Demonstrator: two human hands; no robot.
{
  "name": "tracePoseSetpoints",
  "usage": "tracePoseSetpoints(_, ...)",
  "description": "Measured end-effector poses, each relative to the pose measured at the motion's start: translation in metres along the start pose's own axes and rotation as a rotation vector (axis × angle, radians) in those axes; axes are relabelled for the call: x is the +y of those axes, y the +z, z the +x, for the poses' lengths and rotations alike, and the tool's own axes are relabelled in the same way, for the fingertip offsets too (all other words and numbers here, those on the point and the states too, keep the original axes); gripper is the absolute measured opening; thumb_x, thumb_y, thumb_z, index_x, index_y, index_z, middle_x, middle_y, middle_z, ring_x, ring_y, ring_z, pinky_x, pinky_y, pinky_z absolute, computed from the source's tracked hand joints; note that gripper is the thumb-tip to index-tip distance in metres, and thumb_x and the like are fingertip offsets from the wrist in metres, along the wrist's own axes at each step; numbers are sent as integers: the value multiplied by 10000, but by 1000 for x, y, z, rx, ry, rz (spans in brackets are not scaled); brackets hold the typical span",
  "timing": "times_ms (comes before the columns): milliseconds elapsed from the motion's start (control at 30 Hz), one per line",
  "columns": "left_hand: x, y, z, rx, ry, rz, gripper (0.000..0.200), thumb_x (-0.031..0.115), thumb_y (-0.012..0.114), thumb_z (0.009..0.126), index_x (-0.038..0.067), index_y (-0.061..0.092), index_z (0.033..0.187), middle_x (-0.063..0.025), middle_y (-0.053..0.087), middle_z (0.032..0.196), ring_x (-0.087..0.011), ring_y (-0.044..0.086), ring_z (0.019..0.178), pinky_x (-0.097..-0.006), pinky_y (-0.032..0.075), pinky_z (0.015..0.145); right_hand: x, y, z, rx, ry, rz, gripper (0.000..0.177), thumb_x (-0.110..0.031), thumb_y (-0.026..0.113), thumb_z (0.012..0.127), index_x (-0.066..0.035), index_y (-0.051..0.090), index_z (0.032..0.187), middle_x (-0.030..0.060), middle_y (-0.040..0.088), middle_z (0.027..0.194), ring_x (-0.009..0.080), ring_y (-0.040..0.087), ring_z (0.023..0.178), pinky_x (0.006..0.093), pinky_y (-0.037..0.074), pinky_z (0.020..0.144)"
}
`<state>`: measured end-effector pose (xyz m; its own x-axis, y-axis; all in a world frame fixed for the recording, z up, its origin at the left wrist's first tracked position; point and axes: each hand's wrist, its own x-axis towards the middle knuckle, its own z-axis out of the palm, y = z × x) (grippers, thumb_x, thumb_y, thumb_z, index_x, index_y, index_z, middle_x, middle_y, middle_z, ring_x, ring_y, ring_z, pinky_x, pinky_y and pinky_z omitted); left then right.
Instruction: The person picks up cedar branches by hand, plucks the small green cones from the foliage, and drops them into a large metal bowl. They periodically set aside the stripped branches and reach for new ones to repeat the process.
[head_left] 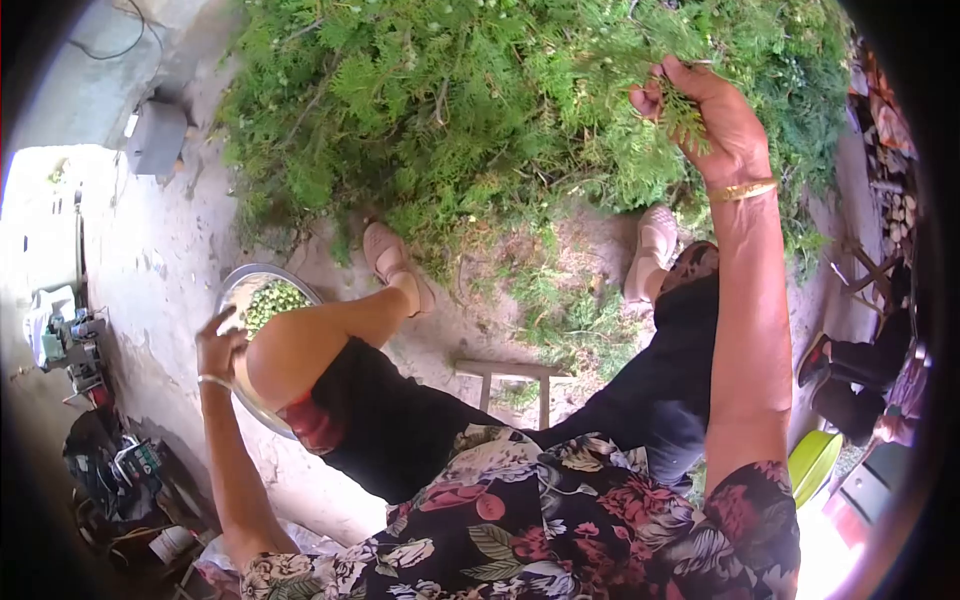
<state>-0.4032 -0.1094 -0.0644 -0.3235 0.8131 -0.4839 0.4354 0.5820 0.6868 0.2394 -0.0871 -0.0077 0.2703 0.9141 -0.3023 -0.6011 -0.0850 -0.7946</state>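
Right hand (715, 120): fingers closed on green sprig (684, 118), its long axis trailing wristward. Left hand (220, 352): at basin's (238, 274) left edge, grip cannot be told. Green pieces (277, 304): in basin. Branch pile (430, 110): ahead, right hand nearer, at its right side.

Saw pale, scuffed ground (170, 260) spread around a low wooden frame (515, 370). Found a grey box (157, 137) above and left of the frame, glaring white light (35, 215) far left of it, dark clutter (115, 460) lower left. Noticed stacked logs (895, 212) to its upper right, a lime-green tub (815, 465) lower right.
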Motion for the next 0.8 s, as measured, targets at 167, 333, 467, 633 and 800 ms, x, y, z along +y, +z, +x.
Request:
tracePoseSetpoints(167, -162, -81, 46, 129, 141, 661, 324, 126, 664, 693, -4, 676, 990, -194, 676, 811, -265, 650, 750, -360, 502, 727, 4, 4, -2, 27, -51, -39, 143, -65, 549, 904, 75, 525, 924, 139, 545, 862, 217, 566, 723, 417, 546, 787)
tracePoseSetpoints(333, -143, -76, 52, 276, 116, 862, 242, 179, 671, 661, -18, 697, 799, -266, 639, 799, -361, 649, 783, -407, 503, 711, -2, 11, -11, 96, -113, -69, 137, -58, 562, 894, 71, 541, 936, 140, 563, 868, 215, 576, 727, 414, 561, 753)
tracePoseSetpoints(467, -15, -16, 64, 33, 21, 477, 269, 77, 630, 738, -35, 632, 983, -108, 648, 742, -182, 636, 686, -318, 496, 536, -2, 6, -13, 114, -162, -153, 136, -49, 594, 866, 72, 568, 922, 140, 599, 870, 208, 603, 733, 401, 576, 713)
tracePoseSetpoints(633, 121, 134, 52, -277, 708, 608, 277, 98, 624, 739, -48, 617, 975, -149, 637, 813, -246, 617, 695, -332, 501, 628, -11, 8, -31, 181, -271, -257, 111, -54, 645, 794, 45, 601, 766, 116, 627, 749, 164, 562, 643, 312, 442, 551)
tracePoseSetpoints(800, 166, 322, 25, -648, 1196, 965, 258, 146, 655, 694, -14, 618, 893, -240, 608, 891, -413, 580, 815, -448, 486, 711, -16, 11, -60, 256, -261, -557, 133, -79, 602, 784, 39, 605, 724, 107, 605, 650, 133, 525, 545, 295, 446, 533)
